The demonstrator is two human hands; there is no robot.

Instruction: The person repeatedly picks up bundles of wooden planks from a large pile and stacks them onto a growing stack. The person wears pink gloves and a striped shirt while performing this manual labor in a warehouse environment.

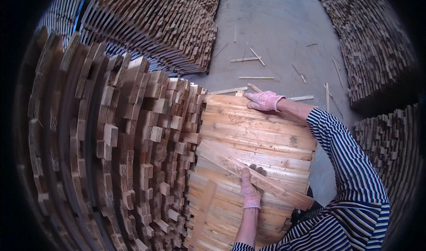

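My left hand (250, 188), in a pink-and-white knit glove, grips a long, narrow wooden board (279, 186). Its thumb lies along the near side, and dark-coated fingertips show over the other. This board slants across a stack of light boards (266, 147) laid side by side. My right hand (265, 101), gloved alike, reaches to the stack's far edge. Its fingers close on the edge board there, with the fingertips partly hidden. Another loose board (202, 215) lies across the lower left of the stack.
Uneven board ends (153, 133) jut from a tall stack close on the left. More stacked timber stands at the back left (155, 20) and along the right (372, 47). Thin offcuts (246, 59) lie scattered over the grey floor (270, 20).
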